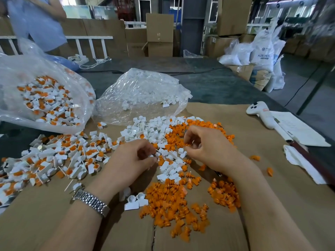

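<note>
Head view, left hand (132, 160) pinching white part (153, 155), right hand (206, 149) curled, grip unclear, big bag (79, 87) of orange-white pieces (49, 104), white-parts bag (145, 84)

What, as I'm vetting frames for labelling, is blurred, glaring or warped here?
Head view: wide-angle distortion tilts the white railing; glare whitens the clear bag of white parts; the standing person and far cartons are soft; the left hand and right hand are sharp, casting only soft shadows on the cardboard sheet, though the small parts their fingers pinch are barely resolved.
</note>
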Available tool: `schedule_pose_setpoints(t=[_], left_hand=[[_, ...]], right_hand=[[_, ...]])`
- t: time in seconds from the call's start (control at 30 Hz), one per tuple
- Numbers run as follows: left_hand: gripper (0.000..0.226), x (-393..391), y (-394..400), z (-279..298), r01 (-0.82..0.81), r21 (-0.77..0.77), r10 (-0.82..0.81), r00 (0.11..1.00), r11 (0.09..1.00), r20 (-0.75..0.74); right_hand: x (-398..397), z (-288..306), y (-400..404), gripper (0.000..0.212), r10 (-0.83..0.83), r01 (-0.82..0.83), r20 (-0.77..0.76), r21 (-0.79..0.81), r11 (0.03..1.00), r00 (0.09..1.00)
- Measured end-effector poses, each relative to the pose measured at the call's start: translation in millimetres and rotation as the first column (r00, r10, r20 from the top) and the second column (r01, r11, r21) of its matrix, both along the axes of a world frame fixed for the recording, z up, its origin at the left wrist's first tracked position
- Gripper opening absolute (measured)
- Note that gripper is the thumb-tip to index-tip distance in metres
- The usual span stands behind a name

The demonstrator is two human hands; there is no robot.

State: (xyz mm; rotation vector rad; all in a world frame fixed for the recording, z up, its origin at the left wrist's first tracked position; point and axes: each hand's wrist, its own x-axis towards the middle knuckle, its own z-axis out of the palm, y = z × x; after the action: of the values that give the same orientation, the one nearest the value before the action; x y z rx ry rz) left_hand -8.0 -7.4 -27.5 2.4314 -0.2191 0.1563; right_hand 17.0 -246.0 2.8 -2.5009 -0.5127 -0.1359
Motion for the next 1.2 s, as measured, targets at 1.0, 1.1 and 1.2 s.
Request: schedule_pose_setpoints(t=[1.0,1.1,1.2], left_hand=[[0.033,-3,-10,10,-0.079,-0.906,-0.282,0.936,0.415,-0.211],[0.027,-5,-12,11,-0.049,-0.881,-0.224,0.959,0.471,-0.173],[0.025,-3,-11,12,-0.070,-0.939,-0.304,0.936,0.337,-0.179]], right_hand=[[-14,1,28,0.004,0.181,-0.166,0.008,0.444,0.880,0.983],[-15,2,29,0.008,0.176,-0.162,0.013,0.455,0.875,0.984],[-17,6,26,0.019,0.246,-0.195,-0.032,0.516,0.834,0.969]])
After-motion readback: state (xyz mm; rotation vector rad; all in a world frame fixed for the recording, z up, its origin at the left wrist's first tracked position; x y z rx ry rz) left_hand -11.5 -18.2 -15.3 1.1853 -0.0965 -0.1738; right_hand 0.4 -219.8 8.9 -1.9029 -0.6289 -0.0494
